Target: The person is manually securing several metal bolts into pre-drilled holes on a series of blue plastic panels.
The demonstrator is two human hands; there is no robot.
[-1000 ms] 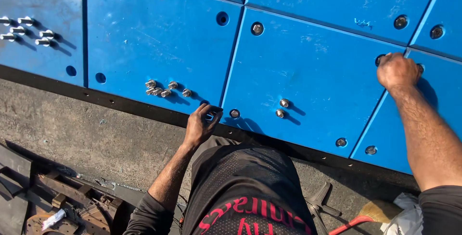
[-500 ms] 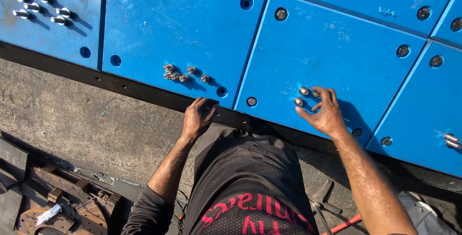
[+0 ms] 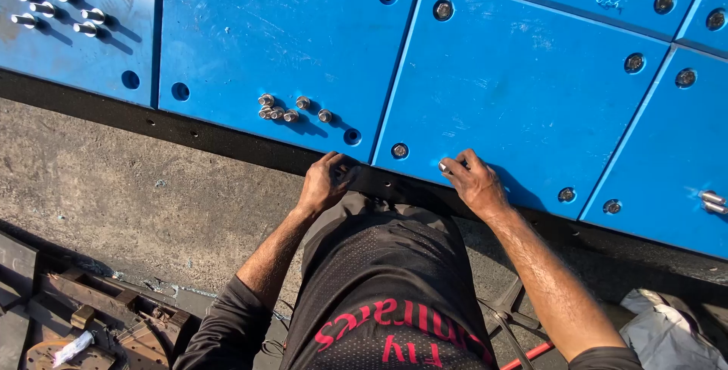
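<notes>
My left hand grips the black frame edge below the blue panels, fingers curled over it. At the near edge of the middle blue panel, my right hand is closed around a silver bolt whose end shows at the fingertips. A cluster of several loose silver nuts lies on the left panel, above my left hand. Recessed bolt heads sit in holes along the panel edges.
Several long bolts stand on the far left panel, and two more lie at the right edge. Rough concrete runs below the frame. Rusty scrap metal is at bottom left, a grey cloth at bottom right.
My right hand came down from the far right of the panel to its near edge and closed on the bolts that lay there. My left hand stayed on the frame edge.
</notes>
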